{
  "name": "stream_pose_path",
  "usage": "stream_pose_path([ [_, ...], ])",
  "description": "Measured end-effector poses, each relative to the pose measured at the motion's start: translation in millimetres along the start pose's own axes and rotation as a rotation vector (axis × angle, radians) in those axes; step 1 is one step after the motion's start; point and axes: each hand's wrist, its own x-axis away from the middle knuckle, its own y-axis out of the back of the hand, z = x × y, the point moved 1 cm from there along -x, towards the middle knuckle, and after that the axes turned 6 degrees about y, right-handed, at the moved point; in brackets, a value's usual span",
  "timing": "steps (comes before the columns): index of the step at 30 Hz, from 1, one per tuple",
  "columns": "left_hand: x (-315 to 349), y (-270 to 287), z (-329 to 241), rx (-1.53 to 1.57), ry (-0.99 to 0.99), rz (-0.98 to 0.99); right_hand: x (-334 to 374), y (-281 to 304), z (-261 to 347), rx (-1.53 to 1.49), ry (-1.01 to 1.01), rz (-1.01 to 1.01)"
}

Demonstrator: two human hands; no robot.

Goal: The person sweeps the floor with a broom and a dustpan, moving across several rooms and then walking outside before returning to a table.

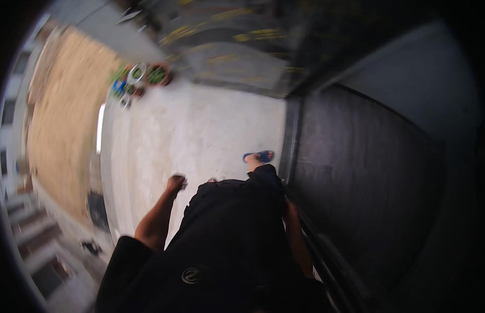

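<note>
My left hand [176, 182] hangs out to the left of my body above the pale concrete floor [200, 125]. Its fingers look curled closed, and motion blurs them. Something small and greyish shows at the fingers, too smeared to name. On the other side, my right hand [290, 208] is low beside my dark clothing, near the dark doorway edge. Its fingers are hidden, so their state does not show. A foot in a blue sandal [259, 156] is set forward on the floor, close to the door frame.
Several potted plants [158, 75] stand at the far left corner of the floor. A dark doorway [352, 156] with a raised frame [290, 135] runs along the right. Ahead is a dark surface with yellow markings [227, 57]. Beyond the left floor edge lies sandy ground [70, 120].
</note>
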Motion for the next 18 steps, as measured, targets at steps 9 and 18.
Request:
stream_pose_path([
  [9, -93, -152, -116, -1.482, -0.474, 0.170, -29, -114, 286, -0.025, 0.372, -0.135],
  [18, -104, -479, -341, -0.995, 0.026, 0.463, -45, 56, 210, -0.636, 0.265, -0.439],
])
